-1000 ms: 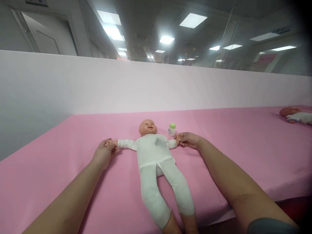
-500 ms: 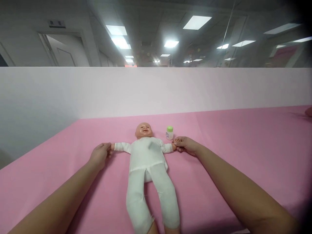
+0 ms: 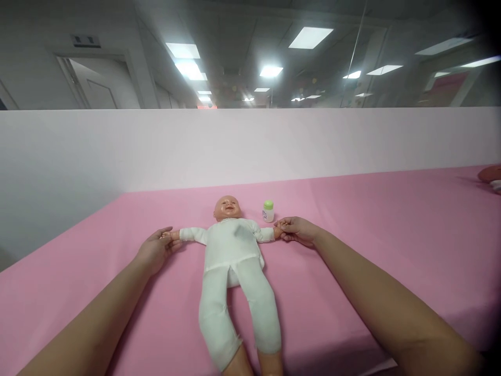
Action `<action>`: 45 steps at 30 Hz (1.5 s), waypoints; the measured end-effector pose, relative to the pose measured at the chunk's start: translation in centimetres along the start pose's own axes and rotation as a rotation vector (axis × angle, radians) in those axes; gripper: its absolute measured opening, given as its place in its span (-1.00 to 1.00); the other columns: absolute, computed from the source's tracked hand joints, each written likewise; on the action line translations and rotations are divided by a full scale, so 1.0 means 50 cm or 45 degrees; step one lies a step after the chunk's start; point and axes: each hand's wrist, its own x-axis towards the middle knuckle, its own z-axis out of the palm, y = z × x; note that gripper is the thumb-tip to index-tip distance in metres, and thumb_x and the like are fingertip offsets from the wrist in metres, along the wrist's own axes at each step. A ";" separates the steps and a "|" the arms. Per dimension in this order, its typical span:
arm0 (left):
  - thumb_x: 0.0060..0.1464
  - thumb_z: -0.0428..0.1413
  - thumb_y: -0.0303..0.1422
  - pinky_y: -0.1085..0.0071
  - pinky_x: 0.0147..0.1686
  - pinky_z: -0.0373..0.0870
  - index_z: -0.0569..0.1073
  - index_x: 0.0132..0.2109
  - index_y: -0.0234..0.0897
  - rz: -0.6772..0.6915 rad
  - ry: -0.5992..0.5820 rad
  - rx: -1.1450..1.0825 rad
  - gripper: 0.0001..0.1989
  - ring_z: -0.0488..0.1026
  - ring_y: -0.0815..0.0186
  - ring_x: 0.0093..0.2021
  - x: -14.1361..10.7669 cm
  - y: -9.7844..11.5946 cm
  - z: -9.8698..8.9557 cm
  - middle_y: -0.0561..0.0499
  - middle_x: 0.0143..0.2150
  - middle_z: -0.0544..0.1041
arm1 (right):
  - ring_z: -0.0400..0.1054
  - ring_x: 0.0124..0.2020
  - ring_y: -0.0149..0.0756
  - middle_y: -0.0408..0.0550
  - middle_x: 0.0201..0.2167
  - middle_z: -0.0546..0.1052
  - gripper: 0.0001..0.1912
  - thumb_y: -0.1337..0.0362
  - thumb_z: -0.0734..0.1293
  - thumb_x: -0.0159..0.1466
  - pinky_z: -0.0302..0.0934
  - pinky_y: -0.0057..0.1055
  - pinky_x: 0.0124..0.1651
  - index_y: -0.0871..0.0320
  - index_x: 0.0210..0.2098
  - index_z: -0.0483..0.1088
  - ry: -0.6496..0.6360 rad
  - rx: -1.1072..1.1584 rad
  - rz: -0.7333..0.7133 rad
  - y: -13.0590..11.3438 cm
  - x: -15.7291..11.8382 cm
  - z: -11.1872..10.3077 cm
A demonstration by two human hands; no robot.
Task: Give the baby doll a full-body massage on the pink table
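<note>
A baby doll (image 3: 234,245) in white cloth lies on its back with its arms stretched out sideways and its head away from me. My left hand (image 3: 156,249) loosely holds the doll's small hand on the left, with the thumb above and the fingers below. On the other side, my right hand (image 3: 298,231) pinches the doll's other hand between thumb and fingers. A small clear jar with a green lid (image 3: 268,211) stands upright beside the doll's head, close to my right hand but apart from it.
Pink cloth (image 3: 352,224) covers the table. A low white wall (image 3: 250,146) runs along the back, with glass above it. Part of another doll-like object (image 3: 490,175) shows at the far right edge.
My left fingers have loosened and spread, so more of the doll's hand shows between them. My right hand keeps its grip. The whole view has shifted slightly.
</note>
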 end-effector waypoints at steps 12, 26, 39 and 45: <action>-0.01 0.31 0.01 0.37 -0.50 0.36 0.60 -0.17 -0.25 0.183 0.045 0.744 -0.57 0.42 0.25 -0.52 -0.028 0.017 -0.004 0.01 -0.50 0.51 | 0.30 -0.49 -0.36 0.01 -0.41 0.57 -0.69 0.07 0.54 0.18 0.20 -0.39 -0.43 0.19 -0.35 0.49 0.127 -0.278 -0.013 0.002 -0.007 0.020; 0.16 0.16 -0.12 0.27 -0.40 0.50 0.50 0.14 -0.23 0.000 0.015 0.574 -0.53 0.51 0.23 -0.48 -0.002 -0.001 -0.027 -0.09 -0.27 0.60 | 0.37 -0.41 -0.37 0.10 -0.28 0.61 -0.72 0.10 0.44 0.34 0.36 -0.42 -0.31 0.22 -0.14 0.56 0.032 -0.120 0.064 0.003 -0.008 0.001; -0.06 0.41 -0.12 0.31 -0.32 0.48 0.55 -0.07 -0.32 -0.011 -0.173 0.429 -0.52 0.51 0.28 -0.40 -0.011 0.013 -0.033 -0.06 -0.31 0.58 | 0.36 -0.43 -0.36 0.11 -0.26 0.63 -0.70 0.12 0.54 0.21 0.28 -0.40 -0.36 0.21 -0.24 0.51 -0.028 -0.182 -0.015 0.007 -0.005 0.009; 0.02 0.33 -0.01 0.36 -0.36 0.47 0.53 -0.26 -0.29 0.012 -0.127 0.502 -0.58 0.49 0.28 -0.43 -0.017 0.013 -0.027 -0.03 -0.40 0.54 | 0.32 -0.48 -0.38 0.04 -0.38 0.58 -0.61 -0.05 0.43 0.32 0.27 -0.42 -0.42 0.20 -0.28 0.49 0.110 -0.227 0.003 0.012 0.004 0.021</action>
